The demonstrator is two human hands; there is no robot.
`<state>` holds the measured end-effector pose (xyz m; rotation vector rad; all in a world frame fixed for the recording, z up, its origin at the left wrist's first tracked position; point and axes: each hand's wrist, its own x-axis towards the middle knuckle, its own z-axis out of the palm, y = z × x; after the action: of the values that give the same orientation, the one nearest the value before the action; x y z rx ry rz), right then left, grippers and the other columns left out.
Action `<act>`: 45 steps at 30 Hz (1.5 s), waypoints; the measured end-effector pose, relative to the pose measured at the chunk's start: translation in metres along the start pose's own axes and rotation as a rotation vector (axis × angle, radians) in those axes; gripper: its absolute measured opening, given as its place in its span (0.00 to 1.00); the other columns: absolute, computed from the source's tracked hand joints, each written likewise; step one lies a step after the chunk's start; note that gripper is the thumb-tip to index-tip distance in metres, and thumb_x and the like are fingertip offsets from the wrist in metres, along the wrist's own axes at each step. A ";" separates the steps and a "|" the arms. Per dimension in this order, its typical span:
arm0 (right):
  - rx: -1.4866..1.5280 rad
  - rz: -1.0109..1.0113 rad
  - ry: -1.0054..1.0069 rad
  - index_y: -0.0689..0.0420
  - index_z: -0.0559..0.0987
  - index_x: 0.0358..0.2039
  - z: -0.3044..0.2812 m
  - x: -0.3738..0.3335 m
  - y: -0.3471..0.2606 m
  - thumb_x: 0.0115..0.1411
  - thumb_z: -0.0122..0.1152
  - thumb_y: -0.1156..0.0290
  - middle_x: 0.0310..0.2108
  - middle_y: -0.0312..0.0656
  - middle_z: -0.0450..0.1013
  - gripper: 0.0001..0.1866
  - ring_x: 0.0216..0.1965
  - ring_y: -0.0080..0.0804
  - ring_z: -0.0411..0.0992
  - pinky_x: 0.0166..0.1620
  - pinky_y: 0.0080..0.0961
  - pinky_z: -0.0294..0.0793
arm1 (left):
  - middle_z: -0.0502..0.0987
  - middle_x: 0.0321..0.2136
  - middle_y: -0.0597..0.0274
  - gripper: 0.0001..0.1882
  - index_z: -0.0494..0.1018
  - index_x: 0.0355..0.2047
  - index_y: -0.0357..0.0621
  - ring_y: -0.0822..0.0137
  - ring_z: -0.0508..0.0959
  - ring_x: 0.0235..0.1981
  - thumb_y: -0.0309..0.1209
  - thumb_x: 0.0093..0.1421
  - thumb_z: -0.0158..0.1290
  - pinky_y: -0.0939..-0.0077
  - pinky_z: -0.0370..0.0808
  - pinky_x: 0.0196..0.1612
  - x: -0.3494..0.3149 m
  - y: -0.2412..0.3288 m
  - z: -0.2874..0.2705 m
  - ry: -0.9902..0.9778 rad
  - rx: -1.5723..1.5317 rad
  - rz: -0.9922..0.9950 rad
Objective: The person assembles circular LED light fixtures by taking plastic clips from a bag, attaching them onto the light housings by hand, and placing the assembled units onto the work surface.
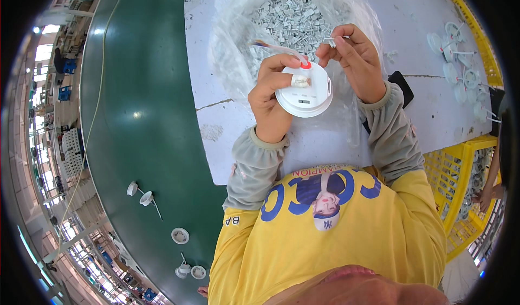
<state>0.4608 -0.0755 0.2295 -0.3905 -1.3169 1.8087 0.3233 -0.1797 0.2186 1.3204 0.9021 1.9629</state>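
My left hand (273, 91) is closed on a round white plastic housing (305, 102), thumb and fingers at its left edge. A pale cable with dark wire ends rises from a red ring (306, 65) on the housing. A white wrap covers the left thumb's tip. Just right of the housing, my right hand (355, 61) pinches a small pale clip-like piece (329, 41) between thumb and index finger. Beyond both hands lies a clear plastic bag (230, 39), spread wide, holding a heap of small grey-white plastic pieces (290, 20).
A dark phone-like slab (401, 88) lies by my right forearm. White round parts with stems (460, 72) stand at the table's right, beside yellow crates (460, 180). On the left, a green belt surface (146, 88) carries several white housings (180, 235). Another person's hand (487, 196) shows at far right.
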 end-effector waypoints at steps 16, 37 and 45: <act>-0.335 -0.221 -0.142 0.64 0.68 0.37 0.014 -0.020 -0.022 0.58 0.47 0.78 0.33 0.40 0.69 0.06 0.35 0.21 0.68 0.40 0.18 0.69 | 0.70 0.37 0.54 0.14 0.68 0.29 0.44 0.59 0.72 0.41 0.17 0.43 0.58 0.71 0.70 0.43 0.002 -0.001 0.006 -0.013 0.050 0.090; 0.307 0.261 0.045 0.57 0.67 0.32 -0.010 -0.014 -0.012 0.57 0.46 0.67 0.31 0.38 0.65 0.07 0.27 0.23 0.64 0.28 0.16 0.65 | 0.64 0.47 0.51 0.10 0.70 0.36 0.36 0.60 0.64 0.48 0.25 0.55 0.46 0.70 0.69 0.42 0.005 0.017 -0.003 0.159 0.824 0.134; -0.778 -0.214 -0.254 0.59 0.67 0.45 0.019 -0.025 -0.027 0.50 0.59 0.69 0.29 0.37 0.65 0.22 0.26 0.24 0.64 0.27 0.18 0.64 | 0.69 0.45 0.45 0.15 0.68 0.42 0.30 0.55 0.68 0.49 0.24 0.54 0.44 0.66 0.63 0.50 -0.007 0.016 0.000 0.133 0.441 0.103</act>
<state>0.4754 -0.1042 0.2553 -0.4119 -2.1390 1.1356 0.3236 -0.1943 0.2280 1.5101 1.4191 2.0213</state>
